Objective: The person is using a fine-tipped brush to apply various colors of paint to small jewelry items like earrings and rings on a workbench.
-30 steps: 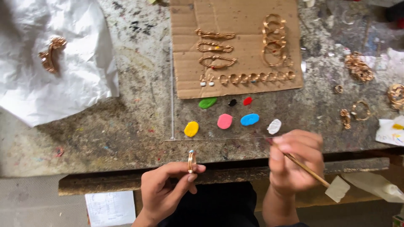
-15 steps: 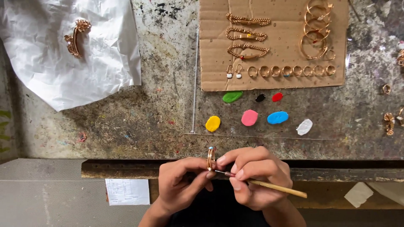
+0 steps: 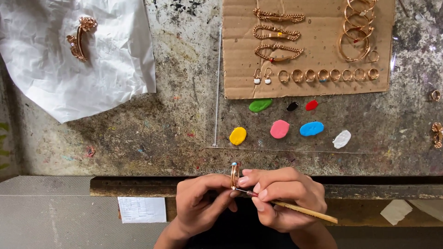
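The left hand [image 3: 200, 203] pinches a gold ring [image 3: 234, 175] between thumb and fingertips, its grip closed on the band so the ring stands upright just above the near edge of the tabletop [image 3: 138, 138]; held this way, the small pale blue spot at the ring's top faces up and the side of the band is open to the tool. The right hand [image 3: 281, 198] is closed in a pen-like grip on a thin wooden stick [image 3: 304, 211], whose fine tip touches or nearly touches the ring's lower side, and the two hands press together, which likely steadies the fine work. Just beyond the hands, blobs of colour lie on a clear sheet [image 3: 217, 92]: yellow [image 3: 238, 136], pink [image 3: 279, 129], blue [image 3: 311, 128], white [image 3: 342, 139], green [image 3: 260, 105], black [image 3: 292, 106] and red [image 3: 311, 105], near enough for the tip to reach. Further back a piece of cardboard [image 3: 318, 50] carries rows of gold rings, bracelets and bangles, laid apart from one another. Well to the left, a crumpled white paper [image 3: 92, 83] holds one ornate gold piece [image 3: 79, 38]. Bare stained surface lies between paper and sheet, and loose gold pieces sit at the right edge [image 3: 436, 129]
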